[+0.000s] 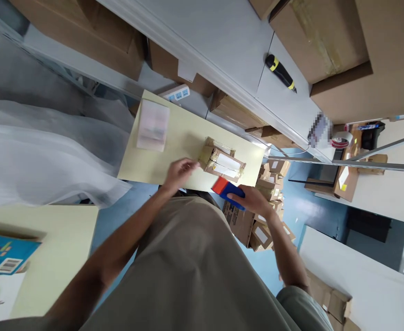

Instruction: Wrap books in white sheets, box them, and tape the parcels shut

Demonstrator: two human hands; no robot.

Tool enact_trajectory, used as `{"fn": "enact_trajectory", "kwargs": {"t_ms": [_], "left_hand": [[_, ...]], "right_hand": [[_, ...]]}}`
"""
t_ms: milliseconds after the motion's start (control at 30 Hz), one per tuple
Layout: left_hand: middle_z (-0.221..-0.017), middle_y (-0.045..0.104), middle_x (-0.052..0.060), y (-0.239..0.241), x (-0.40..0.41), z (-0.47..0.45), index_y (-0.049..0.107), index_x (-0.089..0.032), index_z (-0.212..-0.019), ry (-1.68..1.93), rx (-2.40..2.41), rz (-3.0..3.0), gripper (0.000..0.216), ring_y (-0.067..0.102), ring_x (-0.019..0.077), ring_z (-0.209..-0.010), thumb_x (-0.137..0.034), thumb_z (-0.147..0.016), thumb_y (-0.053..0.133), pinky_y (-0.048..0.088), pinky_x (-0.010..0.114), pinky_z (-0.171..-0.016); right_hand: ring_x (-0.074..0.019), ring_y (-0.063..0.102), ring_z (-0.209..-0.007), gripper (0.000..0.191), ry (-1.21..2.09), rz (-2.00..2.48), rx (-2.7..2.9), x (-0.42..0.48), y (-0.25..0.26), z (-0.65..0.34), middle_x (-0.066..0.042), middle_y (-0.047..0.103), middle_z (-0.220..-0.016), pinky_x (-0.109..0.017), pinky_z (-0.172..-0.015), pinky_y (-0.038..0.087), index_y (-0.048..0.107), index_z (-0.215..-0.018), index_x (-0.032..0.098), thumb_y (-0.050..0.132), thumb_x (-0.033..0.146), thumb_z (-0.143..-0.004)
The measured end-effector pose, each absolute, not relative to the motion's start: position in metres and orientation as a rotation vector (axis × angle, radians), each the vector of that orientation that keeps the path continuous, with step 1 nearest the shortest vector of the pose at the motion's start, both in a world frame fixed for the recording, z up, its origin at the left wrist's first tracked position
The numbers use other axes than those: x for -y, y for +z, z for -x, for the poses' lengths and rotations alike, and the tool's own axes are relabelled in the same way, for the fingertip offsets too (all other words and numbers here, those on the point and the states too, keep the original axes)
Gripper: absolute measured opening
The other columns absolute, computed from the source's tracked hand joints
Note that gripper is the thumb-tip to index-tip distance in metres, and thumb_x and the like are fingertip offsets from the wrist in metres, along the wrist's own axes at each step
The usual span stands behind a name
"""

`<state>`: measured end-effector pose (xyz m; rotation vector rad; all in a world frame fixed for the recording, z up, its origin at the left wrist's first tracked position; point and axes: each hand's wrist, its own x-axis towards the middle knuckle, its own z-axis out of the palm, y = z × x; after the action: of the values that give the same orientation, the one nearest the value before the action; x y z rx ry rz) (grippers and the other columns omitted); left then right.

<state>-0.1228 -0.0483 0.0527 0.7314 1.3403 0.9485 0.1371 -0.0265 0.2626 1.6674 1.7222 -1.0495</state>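
Grey-brown shirt (188,262) nearest the camera, below the front edge of a cream desk (143,168). Closed in the right hand (252,200), a blue block with an orange end (233,193), raised at that edge, orange end close to a taped carton (227,165). Carton lying near the front edge, toward the right, white label up; just behind, seemingly a second carton (222,145). Beside the carton's left end, the left hand (180,174), fingers bent, tips together; impossible to tell whether touching or pinching anything. Toward the far left corner, a pale packet (152,125). Probably best to steady the carton from its left end, grip the block lightly, and guard against pushing cardboard past the front edge.
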Motion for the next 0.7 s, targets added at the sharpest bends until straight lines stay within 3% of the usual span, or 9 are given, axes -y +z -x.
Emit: {"fn": "enact_trajectory", "kwargs": {"t_ms": [300,500,700], "left_hand": [[-0.089,0.082,0.011,-0.003,0.011,0.108,0.083,-0.017,-0.090,0.997,-1.279,-0.623,0.051,0.071,0.0212,-0.078,-0.066,-0.077,0.086,0.055,0.031,-0.070],[-0.085,0.080,0.009,-0.030,0.008,0.078,0.081,-0.017,-0.085,1.008,-1.284,-0.556,0.046,0.070,0.0210,-0.077,-0.063,-0.077,0.086,0.055,0.032,-0.072],[-0.087,0.081,0.008,-0.049,-0.005,0.053,0.081,-0.018,-0.087,0.953,-1.348,-0.545,0.027,0.072,0.0237,-0.083,-0.044,-0.082,0.077,0.057,0.034,-0.077]], "right_hand": [[-0.0212,0.070,-0.069,0.068,-0.830,-1.663,-1.710,-0.021,0.315,-0.159,-0.006,0.075,-0.077,-0.029,-0.061,0.043,0.068,-0.083,0.021,0.057,0.087,-0.097],[-0.0213,0.069,-0.069,0.065,-0.710,-1.637,-1.718,-0.037,0.307,-0.141,-0.008,0.075,-0.078,-0.030,-0.060,0.039,0.069,-0.082,0.021,0.058,0.083,-0.100],[-0.0224,0.072,-0.074,0.062,-0.624,-1.642,-1.691,-0.042,0.285,-0.151,-0.010,0.076,-0.080,-0.029,-0.062,0.040,0.068,-0.080,0.020,0.060,0.077,-0.103]]}}
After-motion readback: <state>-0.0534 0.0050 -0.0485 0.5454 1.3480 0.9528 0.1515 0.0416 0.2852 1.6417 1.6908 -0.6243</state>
